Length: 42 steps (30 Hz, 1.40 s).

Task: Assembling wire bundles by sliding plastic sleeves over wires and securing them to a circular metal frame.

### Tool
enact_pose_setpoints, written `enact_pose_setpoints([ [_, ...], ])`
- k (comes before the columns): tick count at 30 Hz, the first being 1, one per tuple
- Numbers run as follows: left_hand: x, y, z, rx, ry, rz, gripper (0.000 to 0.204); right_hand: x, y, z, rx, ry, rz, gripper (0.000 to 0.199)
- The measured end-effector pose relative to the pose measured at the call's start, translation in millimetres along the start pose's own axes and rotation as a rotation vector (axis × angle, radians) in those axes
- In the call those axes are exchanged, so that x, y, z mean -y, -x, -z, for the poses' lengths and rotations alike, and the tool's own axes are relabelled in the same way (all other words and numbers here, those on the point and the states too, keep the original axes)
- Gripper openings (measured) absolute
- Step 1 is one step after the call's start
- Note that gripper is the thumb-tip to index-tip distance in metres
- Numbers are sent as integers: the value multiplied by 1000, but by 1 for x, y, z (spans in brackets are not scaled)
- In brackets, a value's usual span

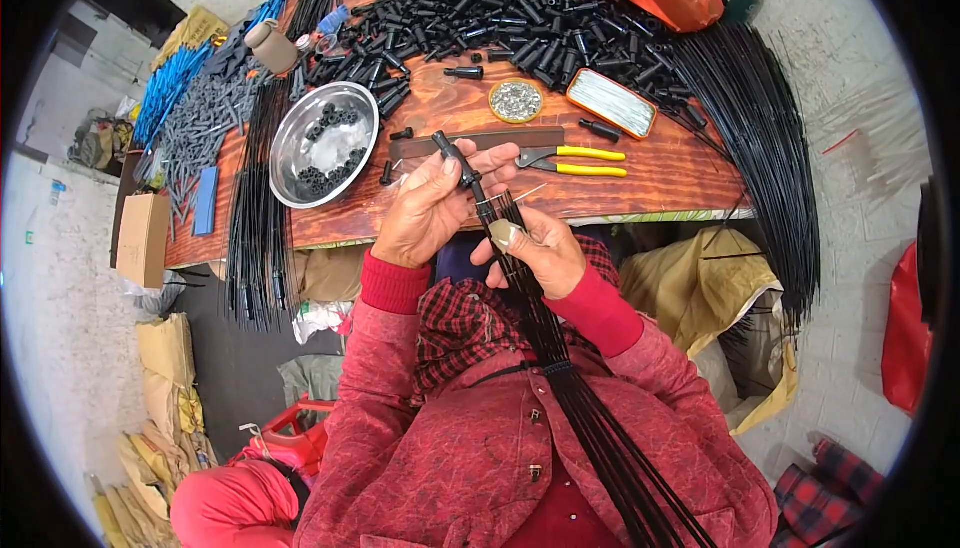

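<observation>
My left hand (428, 206) is closed on a black plastic tubular fitting (455, 158), pinched between thumb and fingers and tilted toward the upper left. A thin black rod runs from its lower end toward my right hand (543, 256). That hand is closed around a bundle of long thin black rods (580, 398), which slants down across my lap and jacket to the lower right. A pale wrap covers the right thumb. Just beyond my hands lie yellow-handled pliers (590, 162) and a dark flat bar (500, 141) on the wooden table (430, 98).
A heap of black fittings (520, 18) covers the table's far side. A metal bowl (283, 163) holds black rings. Nearby are a round dish of small metal parts (516, 101) and a tray of metal pins (612, 103). Black rods (750, 128) hang over the right edge.
</observation>
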<state>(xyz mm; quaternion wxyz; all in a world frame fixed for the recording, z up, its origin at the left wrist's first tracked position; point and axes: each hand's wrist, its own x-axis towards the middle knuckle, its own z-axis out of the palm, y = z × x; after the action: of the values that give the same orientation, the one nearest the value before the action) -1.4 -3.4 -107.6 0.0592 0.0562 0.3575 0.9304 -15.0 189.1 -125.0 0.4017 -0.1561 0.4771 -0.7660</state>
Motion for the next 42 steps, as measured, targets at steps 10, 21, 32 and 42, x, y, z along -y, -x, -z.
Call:
enact_pose_setpoints([
  [10,-5,9,14,-134,-259,95,48,-1,-1,-1,-14,6,-14,37],
  [21,-3,11,-4,-269,-336,15,50,0,0,-5,-25,4,-26,39],
  [32,-4,15,-3,-245,-252,21,50,-3,0,-4,-10,-4,-18,39],
  [42,-3,15,-4,-169,-252,-30,52,1,1,-7,-30,-4,0,30],
])
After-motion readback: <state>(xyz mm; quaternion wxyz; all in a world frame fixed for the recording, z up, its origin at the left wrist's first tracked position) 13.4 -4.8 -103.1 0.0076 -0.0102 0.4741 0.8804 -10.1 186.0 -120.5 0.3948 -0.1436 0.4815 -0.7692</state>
